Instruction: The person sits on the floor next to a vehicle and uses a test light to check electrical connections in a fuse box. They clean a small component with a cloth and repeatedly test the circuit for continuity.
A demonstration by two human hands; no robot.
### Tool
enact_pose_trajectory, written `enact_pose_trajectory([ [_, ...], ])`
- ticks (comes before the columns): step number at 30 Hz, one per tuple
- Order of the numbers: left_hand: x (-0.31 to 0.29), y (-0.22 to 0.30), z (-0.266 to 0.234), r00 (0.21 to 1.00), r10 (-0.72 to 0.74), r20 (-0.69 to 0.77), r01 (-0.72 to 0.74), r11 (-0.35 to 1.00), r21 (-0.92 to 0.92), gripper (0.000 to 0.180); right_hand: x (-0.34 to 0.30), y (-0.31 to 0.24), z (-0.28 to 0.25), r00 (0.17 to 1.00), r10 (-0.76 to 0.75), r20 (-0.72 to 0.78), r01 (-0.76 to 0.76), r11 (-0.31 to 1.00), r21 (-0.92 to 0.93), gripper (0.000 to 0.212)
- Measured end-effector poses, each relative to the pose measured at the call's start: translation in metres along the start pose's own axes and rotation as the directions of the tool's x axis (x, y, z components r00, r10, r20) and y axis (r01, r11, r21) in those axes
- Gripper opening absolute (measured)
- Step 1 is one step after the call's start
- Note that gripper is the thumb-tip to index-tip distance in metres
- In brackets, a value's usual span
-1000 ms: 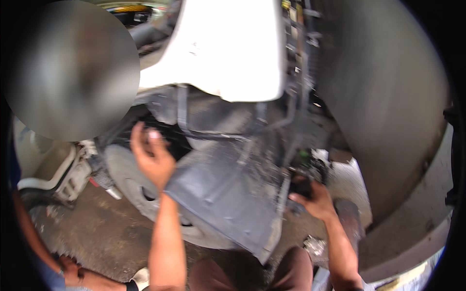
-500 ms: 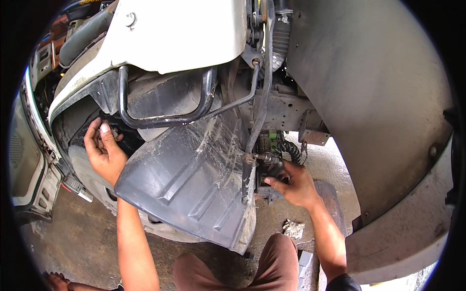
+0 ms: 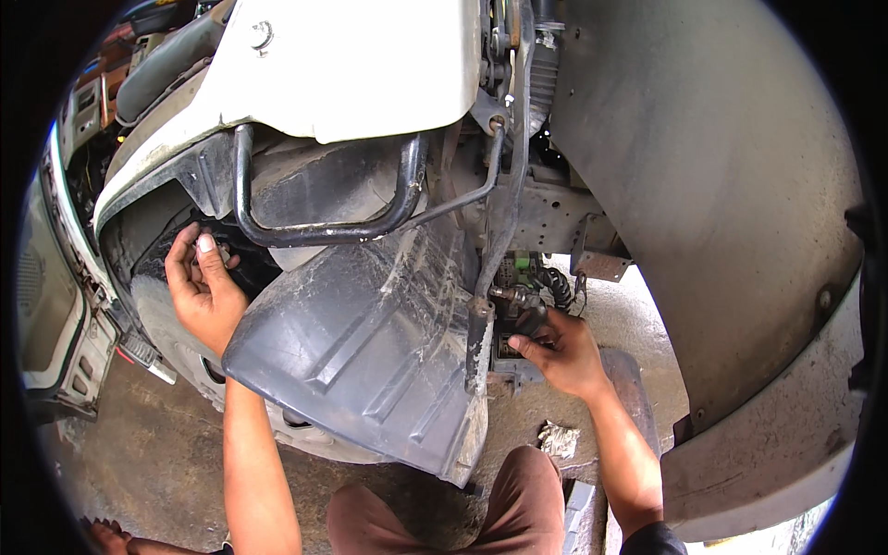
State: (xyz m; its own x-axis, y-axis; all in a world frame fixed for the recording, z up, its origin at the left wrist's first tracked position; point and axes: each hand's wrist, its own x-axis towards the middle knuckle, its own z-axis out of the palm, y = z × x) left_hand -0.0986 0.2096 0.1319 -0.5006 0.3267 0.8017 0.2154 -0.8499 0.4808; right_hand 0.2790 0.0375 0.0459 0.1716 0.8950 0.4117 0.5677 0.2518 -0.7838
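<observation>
Beneath a white vehicle body panel [image 3: 342, 65], a dark plastic wheel-arch liner [image 3: 370, 351] hangs between both arms. The left hand [image 3: 205, 294] grips its upper left edge; the right hand [image 3: 564, 351] closes on a small black fitting [image 3: 529, 319] just beside the liner's right edge.

grey mudguard [image 3: 361, 361] blocks the middle (gaps open either side).

No packages, labels, signs, screens apparent
</observation>
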Motion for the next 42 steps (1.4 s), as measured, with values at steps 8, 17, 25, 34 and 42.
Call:
enact_pose_trajectory([
  [8, 0.000, -0.001, 0.000, 1.000, 0.001, 0.017, -0.001, 1.000, -0.004, 0.030, 0.003, -0.019, -0.009, 0.998, -0.054, -0.032, 0.054, 0.999, -0.006, 0.029],
  [17, -0.001, 0.001, 0.002, 1.000, -0.006, 0.010, 0.006, 1.000, 0.003, 0.029, 0.003, -0.007, -0.007, 0.996, -0.072, -0.057, 0.075, 0.996, 0.054, 0.031],
  [25, -0.001, 0.002, 0.000, 1.000, -0.008, 0.008, 0.008, 1.000, 0.007, 0.029, 0.006, -0.006, -0.009, 0.992, -0.121, -0.041, 0.117, 0.988, -0.097, 0.032],
  [34, -0.001, 0.003, 0.002, 1.000, -0.029, -0.005, 0.029, 1.000, -0.005, 0.029, 0.003, -0.010, -0.007, 0.989, -0.147, -0.025, 0.145, 0.985, -0.089, 0.031],
  [42, -0.002, 0.003, 0.001, 0.999, -0.032, -0.006, 0.032, 0.999, -0.011, 0.030, 0.006, -0.006, -0.005, 0.991, -0.125, -0.045, 0.121, 0.989, -0.080, 0.033],
])
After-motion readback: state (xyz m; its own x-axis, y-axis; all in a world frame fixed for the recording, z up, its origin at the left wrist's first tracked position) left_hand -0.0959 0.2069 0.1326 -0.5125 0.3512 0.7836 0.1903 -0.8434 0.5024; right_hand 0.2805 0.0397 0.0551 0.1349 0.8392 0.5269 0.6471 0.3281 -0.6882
